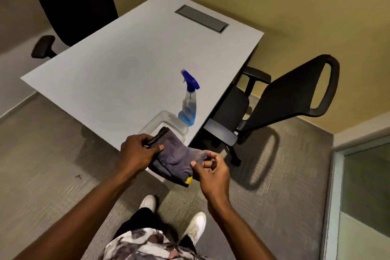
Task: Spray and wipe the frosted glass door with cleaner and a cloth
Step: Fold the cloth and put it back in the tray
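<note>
A folded grey-purple cloth (177,158) with a yellow tag hangs over the near corner of the table, above a clear plastic tub (168,119). My left hand (137,152) grips its far left edge. My right hand (211,171) pinches its near right corner between thumb and fingers. A clear spray bottle (188,103) with a blue trigger head and a little blue cleaner stands upright on the table just beyond the tub. The frosted glass door (367,192) shows at the lower right edge of the view.
The grey table (118,69) has a cable flap (201,18) near its far side. One black office chair (280,99) stands to the right of the table, another (69,0) at the far left. Grey carpet surrounds me; my white shoes are below.
</note>
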